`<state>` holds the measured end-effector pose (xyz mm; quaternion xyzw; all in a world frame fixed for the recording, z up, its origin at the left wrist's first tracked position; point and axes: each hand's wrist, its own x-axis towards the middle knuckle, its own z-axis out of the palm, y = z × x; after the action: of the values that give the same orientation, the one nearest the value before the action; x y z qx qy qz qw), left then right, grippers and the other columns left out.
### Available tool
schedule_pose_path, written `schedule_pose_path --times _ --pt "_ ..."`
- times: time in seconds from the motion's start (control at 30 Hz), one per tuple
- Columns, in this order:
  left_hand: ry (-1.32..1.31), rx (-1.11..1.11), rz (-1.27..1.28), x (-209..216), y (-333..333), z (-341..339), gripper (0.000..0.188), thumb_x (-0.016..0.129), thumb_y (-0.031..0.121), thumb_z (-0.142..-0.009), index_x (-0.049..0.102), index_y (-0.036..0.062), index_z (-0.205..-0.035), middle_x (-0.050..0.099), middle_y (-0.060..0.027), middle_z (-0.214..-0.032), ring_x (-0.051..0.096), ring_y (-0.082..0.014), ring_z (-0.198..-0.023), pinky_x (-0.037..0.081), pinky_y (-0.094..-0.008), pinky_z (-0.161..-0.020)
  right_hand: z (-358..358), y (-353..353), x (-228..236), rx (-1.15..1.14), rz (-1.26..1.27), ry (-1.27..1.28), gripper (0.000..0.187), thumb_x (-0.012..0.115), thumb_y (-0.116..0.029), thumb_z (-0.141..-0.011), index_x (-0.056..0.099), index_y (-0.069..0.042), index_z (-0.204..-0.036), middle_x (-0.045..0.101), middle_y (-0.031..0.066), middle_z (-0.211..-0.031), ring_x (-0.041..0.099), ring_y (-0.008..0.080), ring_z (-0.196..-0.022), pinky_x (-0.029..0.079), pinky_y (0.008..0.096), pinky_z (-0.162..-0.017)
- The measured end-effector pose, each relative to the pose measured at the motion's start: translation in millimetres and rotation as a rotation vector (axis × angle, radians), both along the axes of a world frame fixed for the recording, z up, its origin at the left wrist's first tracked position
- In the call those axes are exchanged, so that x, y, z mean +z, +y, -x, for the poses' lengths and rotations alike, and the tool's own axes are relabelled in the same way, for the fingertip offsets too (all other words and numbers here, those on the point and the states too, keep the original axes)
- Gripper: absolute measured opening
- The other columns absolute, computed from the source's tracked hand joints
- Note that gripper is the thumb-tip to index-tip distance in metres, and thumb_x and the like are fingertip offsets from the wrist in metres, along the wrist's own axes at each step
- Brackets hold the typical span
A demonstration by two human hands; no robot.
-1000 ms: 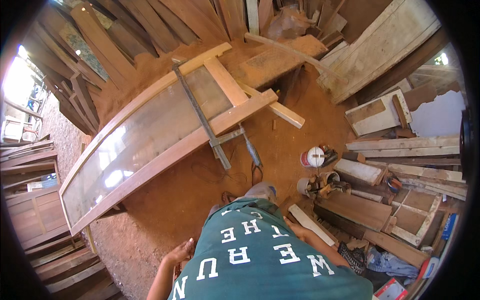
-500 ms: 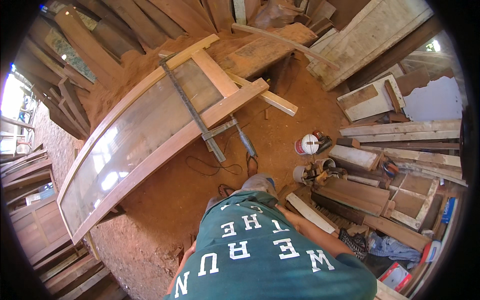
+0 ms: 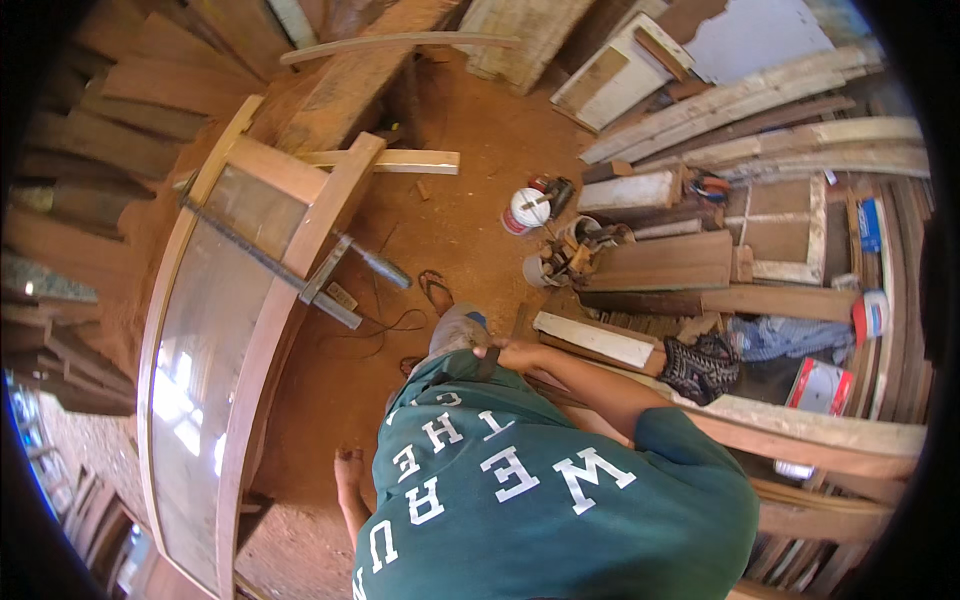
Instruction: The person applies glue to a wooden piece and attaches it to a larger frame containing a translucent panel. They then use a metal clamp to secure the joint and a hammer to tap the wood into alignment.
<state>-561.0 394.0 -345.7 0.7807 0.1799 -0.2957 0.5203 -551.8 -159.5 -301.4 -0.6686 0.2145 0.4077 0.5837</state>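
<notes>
The right hand (image 3: 508,352) is seen just above the middle of the frame, at the end of a bare forearm that comes in from the right. Its fingers are curled down over the shirt hem (image 3: 450,375), where the green cloth meets a dark strap and the grey shorts at the knee. The hand appears closed on the cloth rather than laid flat. The left hand cannot be made out. A bare limb shows at the shirt's lower left edge, but whether it is a hand or a foot cannot be told.

The shirt hem is judged soft, light and limp. It would bunch and stretch under a pull, so it is best pinched at its folded edge, where the fabric is doubled.

Nearest to the right hand, just to its right, a white-painted block (image 3: 592,338) of timber lies on a stack of boards. It is judged stiff and fairly heavy, with a dusty painted face that may slip. It would be best taken across its narrow sides near the middle, clear of any rough end grain.

Well apart, at the left of the frame, a long curved glazed frame (image 3: 270,330) lies over the dirt floor (image 3: 450,220) with a bar clamp (image 3: 270,262) set across it. The frame is judged heavy and fragile, to be held by its wooden rails and never by the pane.
</notes>
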Motion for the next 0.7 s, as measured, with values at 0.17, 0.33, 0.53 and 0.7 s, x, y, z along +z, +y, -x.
schedule_pose_path --times 0.17,0.33,0.53,0.7 --pt "0.158 -0.125 -0.099 69 -41 -123 0.047 0.062 0.016 -0.098 0.050 -0.0019 -0.140 0.063 -0.0027 -0.090 0.058 -0.0124 -0.078 0.047 -0.0275 -0.068 0 11 -15 -0.400 0.470 -0.194 0.044 0.065 -0.041 -0.096 0.068 -0.002 -0.115 0.073 0.0110 -0.096 0.067 0.0235 -0.090 0.052 0.0374 -0.081" --pt "0.146 -0.271 -0.120 62 -54 -176 0.053 0.065 0.019 -0.097 0.049 -0.0037 -0.142 0.064 -0.0048 -0.103 0.058 -0.0121 -0.085 0.048 -0.0269 -0.075 62 -12 0 -0.485 0.488 -0.177 0.037 0.064 -0.038 -0.095 0.071 -0.004 -0.106 0.072 0.0138 -0.091 0.068 0.0233 -0.086 0.052 0.0391 -0.076" --pt "0.282 -0.428 0.012 -18 -32 -187 0.040 0.071 0.019 -0.093 0.060 -0.0008 -0.126 0.068 -0.0072 -0.105 0.064 -0.0168 -0.091 0.051 -0.0281 -0.082 119 -51 -47 -0.495 0.588 -0.163 0.019 0.063 -0.018 -0.078 0.073 -0.002 -0.082 0.071 0.0208 -0.088 0.068 0.0362 -0.081 0.051 0.0471 -0.073" --pt "0.270 -0.652 -0.107 13 -138 -155 0.040 0.071 0.021 -0.093 0.061 -0.0010 -0.125 0.069 -0.0096 -0.107 0.065 -0.0189 -0.093 0.051 -0.0298 -0.083 115 -77 -80 -0.520 0.525 -0.090 0.025 0.062 -0.024 -0.084 0.076 -0.007 -0.096 0.074 0.0191 -0.096 0.070 0.0364 -0.089 0.054 0.0439 -0.080"
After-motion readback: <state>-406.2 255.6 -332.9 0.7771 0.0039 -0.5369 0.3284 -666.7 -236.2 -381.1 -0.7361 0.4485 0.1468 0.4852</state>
